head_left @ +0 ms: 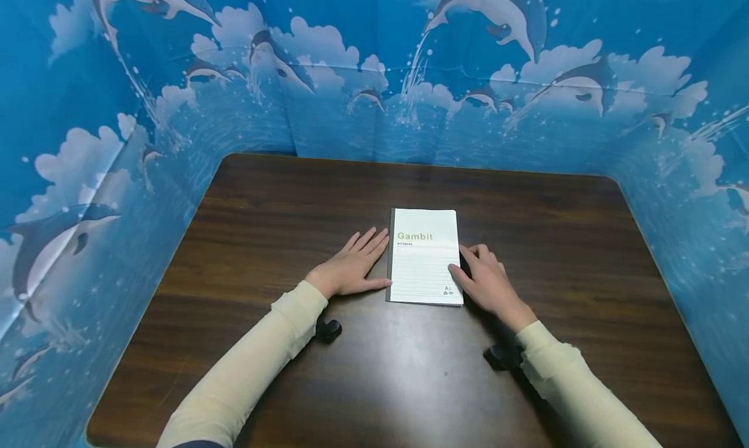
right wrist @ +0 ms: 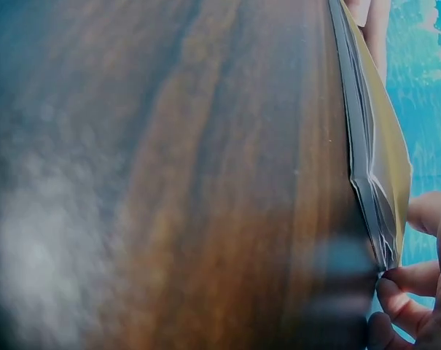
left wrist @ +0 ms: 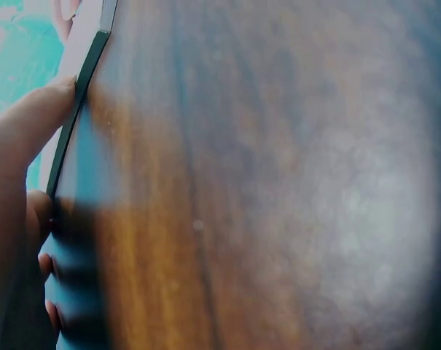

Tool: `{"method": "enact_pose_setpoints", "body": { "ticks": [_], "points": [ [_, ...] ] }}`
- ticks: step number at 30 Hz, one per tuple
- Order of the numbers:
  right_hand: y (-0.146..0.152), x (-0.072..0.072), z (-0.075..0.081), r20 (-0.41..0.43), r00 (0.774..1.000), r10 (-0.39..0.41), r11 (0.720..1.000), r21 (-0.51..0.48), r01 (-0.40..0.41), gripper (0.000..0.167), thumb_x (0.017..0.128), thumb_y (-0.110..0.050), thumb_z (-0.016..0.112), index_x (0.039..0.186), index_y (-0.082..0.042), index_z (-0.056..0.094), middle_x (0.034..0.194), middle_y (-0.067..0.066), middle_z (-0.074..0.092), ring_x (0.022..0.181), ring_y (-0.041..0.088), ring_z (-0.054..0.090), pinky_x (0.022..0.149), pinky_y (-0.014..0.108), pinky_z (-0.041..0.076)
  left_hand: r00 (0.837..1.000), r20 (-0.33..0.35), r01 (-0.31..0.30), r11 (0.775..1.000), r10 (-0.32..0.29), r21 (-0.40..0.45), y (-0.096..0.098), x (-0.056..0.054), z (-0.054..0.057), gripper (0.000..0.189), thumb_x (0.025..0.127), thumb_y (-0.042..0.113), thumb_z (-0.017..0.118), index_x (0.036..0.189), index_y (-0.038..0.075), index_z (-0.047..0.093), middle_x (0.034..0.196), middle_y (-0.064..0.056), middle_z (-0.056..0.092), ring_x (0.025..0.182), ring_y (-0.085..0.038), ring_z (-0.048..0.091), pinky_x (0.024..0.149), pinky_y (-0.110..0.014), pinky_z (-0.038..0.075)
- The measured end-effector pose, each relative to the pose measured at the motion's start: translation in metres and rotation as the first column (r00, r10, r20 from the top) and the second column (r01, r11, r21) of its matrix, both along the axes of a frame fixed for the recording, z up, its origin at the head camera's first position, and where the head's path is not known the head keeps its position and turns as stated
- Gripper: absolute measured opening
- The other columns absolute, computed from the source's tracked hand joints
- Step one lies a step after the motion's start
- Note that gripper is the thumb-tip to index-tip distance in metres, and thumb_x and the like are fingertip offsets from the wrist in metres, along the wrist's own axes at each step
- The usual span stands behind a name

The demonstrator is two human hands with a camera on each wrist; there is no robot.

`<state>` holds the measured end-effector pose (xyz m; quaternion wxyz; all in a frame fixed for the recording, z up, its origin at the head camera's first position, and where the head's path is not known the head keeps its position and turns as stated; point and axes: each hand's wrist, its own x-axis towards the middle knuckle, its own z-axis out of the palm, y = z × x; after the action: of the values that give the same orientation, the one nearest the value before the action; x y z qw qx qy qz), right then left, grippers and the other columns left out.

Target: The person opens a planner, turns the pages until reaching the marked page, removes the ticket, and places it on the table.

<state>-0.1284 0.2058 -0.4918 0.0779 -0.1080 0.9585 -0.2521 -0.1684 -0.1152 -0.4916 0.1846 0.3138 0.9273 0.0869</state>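
A closed white notebook (head_left: 424, 263) with "Gambit" on its cover and a dark spine lies on the brown table. My left hand (head_left: 352, 264) lies palm down on its left, fingers straight. The tip of the left thumb (left wrist: 49, 102) touches the dark spine in the left wrist view. At the right edge of the notebook, my right hand (head_left: 487, 279) has its thumb on the cover and its bent fingers against the page edges, pinching them. Seen from the right wrist, the pages bulge slightly and fan apart near the fingertips (right wrist: 399, 284).
The dark wood table (head_left: 281, 201) has rounded corners. A blue curtain (head_left: 351, 123) printed with dolphins and clouds surrounds its back and sides. Black wrist cameras show under the left (head_left: 329, 331) and right (head_left: 502, 357) sleeves.
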Motion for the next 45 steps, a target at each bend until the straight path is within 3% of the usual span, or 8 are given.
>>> {"method": "enact_pose_setpoints", "body": {
  "ticks": [9, 15, 21, 27, 31, 39, 42, 45],
  "points": [
    [0.000, 0.004, 0.005, 0.053, 0.998, -0.014, 0.999, -0.029, 0.016, 0.074, 0.110, -0.048, 0.046, 0.165, -0.003, 0.025, 0.149, 0.027, 0.040, 0.131, 0.045, 0.045, 0.107, 0.066, 0.035, 1.000, -0.004, -0.011, 1.000, 0.011, -0.012, 0.003, 0.001, 0.001, 0.099, 0.100, 0.075, 0.041, 0.169, 0.016, 0.001, 0.178, 0.000, -0.007, 0.166, -0.025, -0.006, 0.135, -0.050, 0.002],
    [-0.004, 0.009, 0.002, 0.073, 0.997, -0.023, 0.999, -0.035, 0.026, 0.073, 0.111, -0.049, 0.044, 0.165, -0.003, 0.025, 0.151, 0.028, 0.038, 0.132, 0.046, 0.046, 0.105, 0.066, 0.037, 1.000, -0.002, -0.012, 1.000, 0.012, -0.020, 0.002, 0.005, 0.000, 0.099, 0.100, 0.075, 0.041, 0.169, 0.015, 0.002, 0.178, -0.001, -0.005, 0.166, -0.026, -0.004, 0.135, -0.050, 0.002],
    [-0.009, 0.013, 0.006, 0.044, 0.998, -0.037, 0.999, -0.004, 0.037, 0.068, 0.111, -0.044, 0.047, 0.163, -0.003, 0.032, 0.147, 0.026, 0.044, 0.110, 0.036, 0.058, 0.081, 0.048, 0.051, 1.000, 0.004, -0.007, 1.000, 0.007, -0.017, 0.001, 0.007, -0.003, 0.098, 0.101, 0.074, 0.042, 0.169, 0.014, 0.004, 0.178, -0.002, -0.004, 0.166, -0.027, -0.004, 0.134, -0.051, 0.002],
    [-0.015, 0.007, 0.013, 0.004, 0.998, -0.063, 0.997, 0.038, 0.063, 0.064, 0.109, -0.039, 0.051, 0.157, 0.003, 0.042, 0.146, 0.029, 0.048, 0.075, 0.023, 0.059, 0.053, 0.032, 0.040, 1.000, -0.023, -0.011, 1.000, 0.010, -0.019, 0.002, 0.002, -0.003, 0.099, 0.100, 0.075, 0.042, 0.169, 0.016, 0.003, 0.178, -0.001, -0.004, 0.166, -0.026, -0.004, 0.135, -0.050, 0.002],
    [-0.017, 0.005, 0.016, 0.034, 0.995, -0.095, 0.994, 0.051, 0.093, 0.068, 0.110, -0.040, 0.050, 0.157, 0.008, 0.037, 0.143, 0.032, 0.047, 0.077, 0.025, 0.062, 0.057, 0.034, 0.043, 1.000, -0.020, -0.010, 1.000, 0.009, -0.016, 0.003, 0.000, -0.003, 0.099, 0.100, 0.075, 0.041, 0.169, 0.016, 0.002, 0.178, 0.000, -0.005, 0.166, -0.026, -0.004, 0.135, -0.049, 0.002],
    [-0.021, 0.006, 0.021, -0.011, 0.993, -0.117, 0.992, 0.053, 0.118, 0.066, 0.109, -0.038, 0.053, 0.156, 0.007, 0.040, 0.143, 0.030, 0.047, 0.106, 0.036, 0.065, 0.075, 0.046, 0.054, 1.000, -0.010, -0.006, 1.000, 0.006, -0.022, 0.003, -0.001, -0.001, 0.099, 0.100, 0.076, 0.040, 0.169, 0.016, 0.002, 0.178, 0.000, -0.006, 0.166, -0.026, -0.005, 0.135, -0.049, 0.002],
    [-0.022, 0.006, 0.027, -0.036, 0.991, -0.130, 0.991, 0.007, 0.130, 0.063, 0.108, -0.036, 0.055, 0.153, 0.006, 0.045, 0.139, 0.027, 0.052, 0.106, 0.036, 0.064, 0.081, 0.050, 0.055, 1.000, -0.008, -0.002, 1.000, 0.002, -0.025, 0.002, -0.001, 0.000, 0.098, 0.100, 0.075, 0.040, 0.169, 0.016, 0.002, 0.178, -0.001, -0.006, 0.166, -0.026, -0.005, 0.135, -0.050, 0.002],
    [-0.022, 0.004, 0.030, -0.055, 0.989, -0.139, 0.990, -0.046, 0.137, 0.049, 0.108, -0.032, 0.055, 0.140, 0.004, 0.055, 0.126, 0.024, 0.061, 0.093, 0.032, 0.064, 0.074, 0.046, 0.054, 1.000, -0.003, 0.002, 1.000, -0.002, -0.024, 0.001, 0.000, 0.001, 0.098, 0.101, 0.074, 0.040, 0.169, 0.015, 0.001, 0.178, -0.001, -0.006, 0.166, -0.026, -0.006, 0.135, -0.050, 0.001]
  ]
}}
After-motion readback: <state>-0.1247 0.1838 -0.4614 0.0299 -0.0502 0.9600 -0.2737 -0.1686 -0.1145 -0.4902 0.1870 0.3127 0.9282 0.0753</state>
